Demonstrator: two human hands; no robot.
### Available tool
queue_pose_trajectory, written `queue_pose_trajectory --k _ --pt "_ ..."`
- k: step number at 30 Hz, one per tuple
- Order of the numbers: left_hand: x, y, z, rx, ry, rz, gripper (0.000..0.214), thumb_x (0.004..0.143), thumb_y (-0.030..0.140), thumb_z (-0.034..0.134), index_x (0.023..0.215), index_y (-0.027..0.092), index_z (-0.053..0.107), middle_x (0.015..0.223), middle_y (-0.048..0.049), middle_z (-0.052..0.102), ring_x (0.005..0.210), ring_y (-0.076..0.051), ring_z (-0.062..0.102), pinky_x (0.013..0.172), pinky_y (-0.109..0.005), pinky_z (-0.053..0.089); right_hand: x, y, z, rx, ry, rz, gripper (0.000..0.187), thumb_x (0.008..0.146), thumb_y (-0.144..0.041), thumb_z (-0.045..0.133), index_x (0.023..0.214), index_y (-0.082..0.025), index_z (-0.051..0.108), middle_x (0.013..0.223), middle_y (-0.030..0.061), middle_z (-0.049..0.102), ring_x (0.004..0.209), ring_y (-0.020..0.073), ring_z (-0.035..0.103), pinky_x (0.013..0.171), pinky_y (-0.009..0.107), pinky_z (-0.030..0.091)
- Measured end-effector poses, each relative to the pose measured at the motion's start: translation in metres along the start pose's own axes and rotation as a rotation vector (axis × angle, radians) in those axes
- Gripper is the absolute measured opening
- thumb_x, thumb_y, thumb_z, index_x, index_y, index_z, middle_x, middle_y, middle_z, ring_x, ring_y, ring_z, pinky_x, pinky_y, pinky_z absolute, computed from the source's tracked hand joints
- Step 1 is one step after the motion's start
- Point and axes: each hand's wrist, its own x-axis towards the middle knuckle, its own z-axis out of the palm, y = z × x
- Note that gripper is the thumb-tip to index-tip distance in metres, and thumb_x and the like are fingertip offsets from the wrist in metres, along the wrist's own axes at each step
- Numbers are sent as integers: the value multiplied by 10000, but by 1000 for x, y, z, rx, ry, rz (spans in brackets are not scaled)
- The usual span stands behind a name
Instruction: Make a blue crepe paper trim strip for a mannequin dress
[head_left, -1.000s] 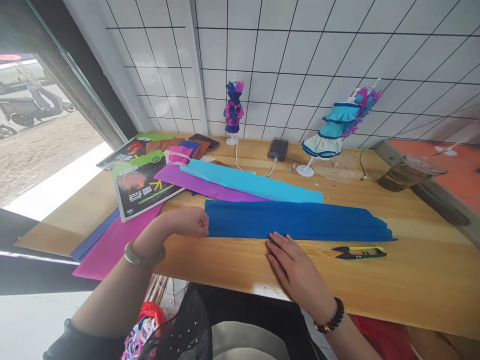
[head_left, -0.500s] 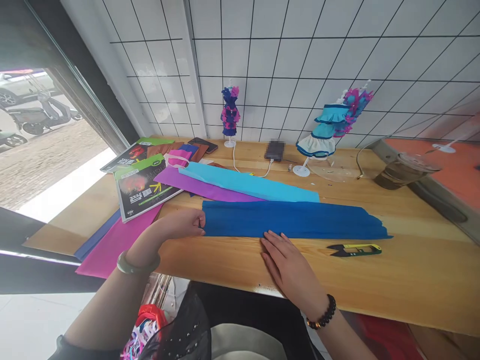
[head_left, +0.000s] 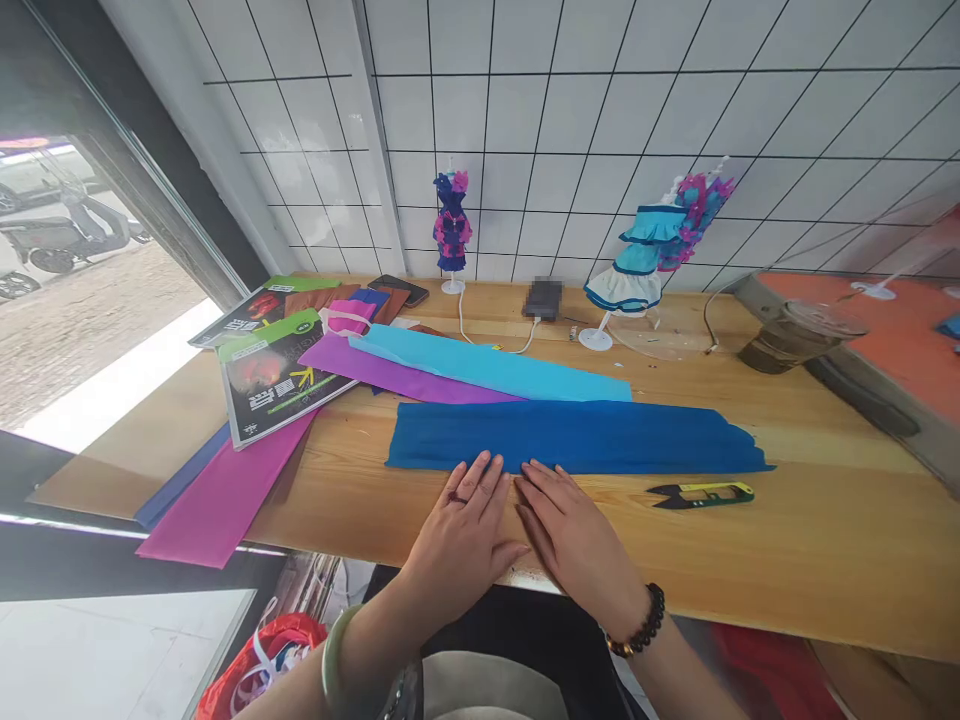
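Note:
A long strip of dark blue crepe paper (head_left: pixel 600 437) lies flat across the wooden table (head_left: pixel 787 540). My left hand (head_left: pixel 465 530) rests open, fingers spread, on the table with its fingertips on the strip's near edge. Right beside it my right hand (head_left: pixel 574 535) lies flat and open, fingertips also touching that near edge. Both hands hold nothing. A small black and yellow thread snipper (head_left: pixel 701 493) lies on the table just right of my right hand.
Light blue (head_left: pixel 495 368), purple (head_left: pixel 375 368) and magenta (head_left: pixel 225 490) paper strips lie behind and to the left, with booklets (head_left: pixel 270 375). Two paper-dress mannequins (head_left: pixel 452 225) (head_left: pixel 645 265), a phone (head_left: pixel 544 298) on a cable and a drink cup (head_left: pixel 787 335) stand near the tiled wall.
My left hand let go of the blue strip's left end and moved right to lie flat beside my right hand at the strip's near edge. The view shifted slightly.

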Motion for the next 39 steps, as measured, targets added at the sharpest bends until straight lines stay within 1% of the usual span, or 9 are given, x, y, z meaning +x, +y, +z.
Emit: queue_pose_trajectory --k 3,10,15,17,20,25,32,36,39 --pt "0 -1 0 40 -26 -56 623 895 531 259 1337 108 377 1426 -116 354 1343 -241 257 1090 -414 255 -1 1 0 -9 -21 1 321 908 -199 391 1147 -116 588 1237 120 569 1181 226 488 1033 448 377" --pt "-4 -14 -6 78 -39 -62 618 883 552 276 1345 157 385 1429 -82 356 1328 -228 293 1090 -400 246 -2 2 1 -32 -34 -4 328 911 -207 392 1166 -121 579 1266 105 547 1200 225 467 1040 447 370" --pt "-12 -20 -9 103 -49 -124 585 883 548 288 1344 204 394 1432 -68 352 1322 -236 305 1088 -415 230 -2 2 1 -43 -30 -13 327 912 -206 395 1169 -118 577 1263 103 550 1199 224 467 1034 443 379" --pt "-15 -21 -10 123 -35 -148 566 881 545 300 1338 227 406 1425 -61 366 1321 -247 306 1086 -437 220 -2 2 1 -47 -30 -14 328 913 -209 397 1173 -120 574 1265 101 549 1196 222 470 1037 440 376" --pt "-17 -20 -12 148 -19 -174 538 880 543 304 1326 265 419 1412 -46 387 1315 -274 310 1072 -510 197 -2 3 2 -47 -23 -18 327 914 -210 393 1163 -113 581 1258 106 555 1192 226 475 1036 440 376" --pt "-15 -18 -12 128 -46 -218 532 885 553 260 1329 297 404 1417 -21 373 1314 -291 305 1042 -591 185 -2 2 1 -38 -15 -14 323 914 -211 394 1163 -124 581 1257 102 556 1197 220 472 1039 432 374" --pt "-15 -16 -11 105 -80 -250 533 881 552 269 1340 309 388 1442 -32 325 1331 -332 251 1017 -625 199 -1 1 -1 -16 -19 -4 324 910 -208 393 1162 -125 580 1254 110 557 1197 221 473 1035 442 376" --pt "-13 -15 -14 114 -95 -266 524 875 554 285 1323 316 416 1434 -40 342 1320 -340 273 1005 -623 224 0 1 -3 -18 -32 -1 322 911 -200 389 1159 -126 579 1247 106 563 1197 216 471 1038 448 369" --pt "-12 -15 -15 135 -81 -259 514 872 547 308 1307 309 443 1421 -53 368 1306 -340 304 1008 -614 226 0 2 -4 -23 -42 7 329 912 -208 391 1183 -137 563 1265 97 550 1208 219 456 1037 453 368"
